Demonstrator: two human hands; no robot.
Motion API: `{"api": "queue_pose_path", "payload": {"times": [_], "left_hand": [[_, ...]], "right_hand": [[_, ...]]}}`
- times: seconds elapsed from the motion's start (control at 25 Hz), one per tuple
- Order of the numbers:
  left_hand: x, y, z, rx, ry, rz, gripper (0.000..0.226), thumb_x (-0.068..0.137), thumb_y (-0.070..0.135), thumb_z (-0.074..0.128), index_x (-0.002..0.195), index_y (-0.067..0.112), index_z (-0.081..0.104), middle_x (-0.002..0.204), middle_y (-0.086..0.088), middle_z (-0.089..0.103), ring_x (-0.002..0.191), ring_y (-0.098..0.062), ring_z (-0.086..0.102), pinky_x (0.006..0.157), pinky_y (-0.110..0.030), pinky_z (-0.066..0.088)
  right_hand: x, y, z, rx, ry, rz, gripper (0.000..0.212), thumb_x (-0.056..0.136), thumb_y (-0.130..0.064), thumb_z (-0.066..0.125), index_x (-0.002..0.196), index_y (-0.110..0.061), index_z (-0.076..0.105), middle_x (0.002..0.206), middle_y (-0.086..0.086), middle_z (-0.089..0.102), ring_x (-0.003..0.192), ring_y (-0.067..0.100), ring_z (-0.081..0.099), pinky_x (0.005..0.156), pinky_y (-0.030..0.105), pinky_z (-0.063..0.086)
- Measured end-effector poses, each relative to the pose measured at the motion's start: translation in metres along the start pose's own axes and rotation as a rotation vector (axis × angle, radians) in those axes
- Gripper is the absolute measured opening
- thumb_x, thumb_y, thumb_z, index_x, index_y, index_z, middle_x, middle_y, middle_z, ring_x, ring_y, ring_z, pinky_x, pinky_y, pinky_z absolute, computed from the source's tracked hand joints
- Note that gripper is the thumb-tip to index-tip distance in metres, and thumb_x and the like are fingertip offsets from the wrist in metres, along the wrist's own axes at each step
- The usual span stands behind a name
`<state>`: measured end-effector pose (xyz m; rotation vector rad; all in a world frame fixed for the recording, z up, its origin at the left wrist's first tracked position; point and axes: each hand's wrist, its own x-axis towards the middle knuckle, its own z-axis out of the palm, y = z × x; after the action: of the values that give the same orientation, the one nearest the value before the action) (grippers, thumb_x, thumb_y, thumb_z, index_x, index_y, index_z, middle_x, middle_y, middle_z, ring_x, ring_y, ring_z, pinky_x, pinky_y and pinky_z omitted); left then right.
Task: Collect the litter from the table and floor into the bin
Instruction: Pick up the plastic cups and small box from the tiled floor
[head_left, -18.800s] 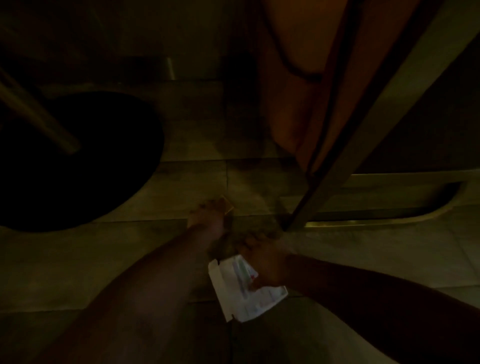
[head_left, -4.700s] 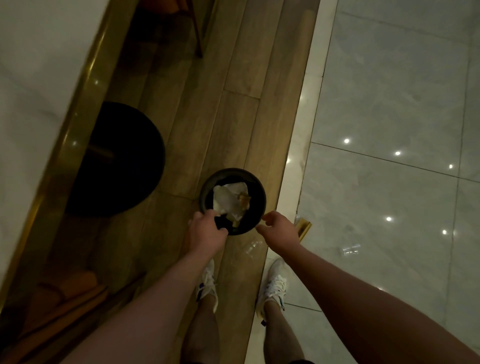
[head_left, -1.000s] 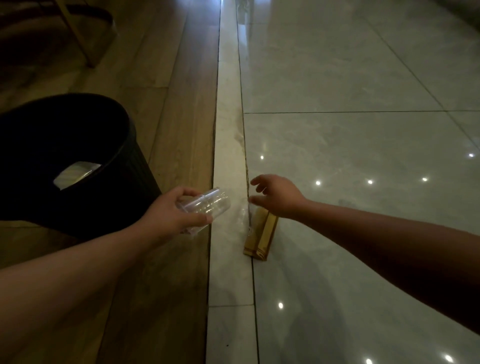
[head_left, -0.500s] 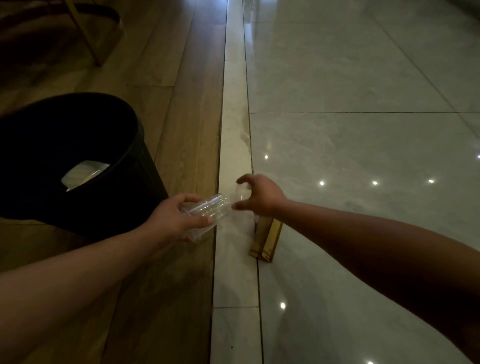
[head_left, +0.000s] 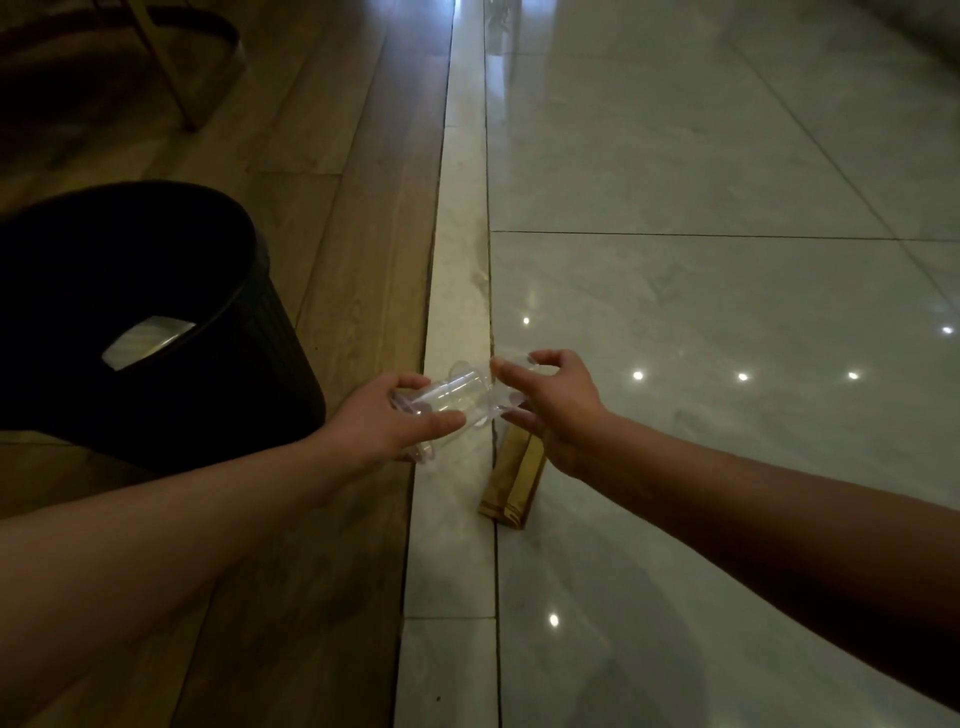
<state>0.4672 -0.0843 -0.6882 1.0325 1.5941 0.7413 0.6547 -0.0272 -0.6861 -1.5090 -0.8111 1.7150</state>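
Note:
A clear plastic cup (head_left: 457, 395) lies sideways in the air between both hands, just right of the black bin (head_left: 260, 332). My left hand (head_left: 379, 423) grips its near end. My right hand (head_left: 558, 400) closes its fingers on the far end, and the clear plastic there is hard to make out. White paper (head_left: 148, 340) lies inside the bin. A gold packet (head_left: 511, 483) lies on the floor under my right wrist, at the seam between the pale strip and the tiles.
Wood flooring lies to the left and glossy grey tiles (head_left: 727, 312) to the right, split by a pale stone strip (head_left: 457, 234). A gold chair leg and base (head_left: 176, 78) stand at the upper left behind the bin.
My right hand has swung left from above the gold packet and closed on the cup's far end. My left hand has kept hold of the cup beside the bin.

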Motion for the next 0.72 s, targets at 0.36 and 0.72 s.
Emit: {"api": "queue_pose_path", "payload": {"times": [0.36,0.72], "left_hand": [[-0.001,-0.005,-0.015,0.089,0.042,0.053,0.057,0.064,0.038,0.081,0.115,0.04,0.055,0.108,0.009,0.053,0.092,-0.015,0.059,0.052,-0.022,0.056],[0.006,-0.013,-0.025,0.199,0.021,0.011,0.059,0.061,0.041,0.081,0.115,0.036,0.055,0.099,0.011,0.055,0.088,-0.017,0.062,0.05,-0.023,0.055]], "right_hand": [[-0.004,0.01,-0.008,-0.207,-0.279,-0.075,0.025,0.096,-0.037,0.054,0.107,-0.016,0.063,0.109,0.009,0.068,0.102,0.027,0.068,0.084,0.041,0.06],[0.057,0.04,-0.067,-1.99,-0.606,-0.751,0.086,0.082,-0.017,0.072,0.15,-0.03,0.022,0.159,-0.002,0.027,0.146,0.025,0.021,0.117,0.045,0.024]]}}
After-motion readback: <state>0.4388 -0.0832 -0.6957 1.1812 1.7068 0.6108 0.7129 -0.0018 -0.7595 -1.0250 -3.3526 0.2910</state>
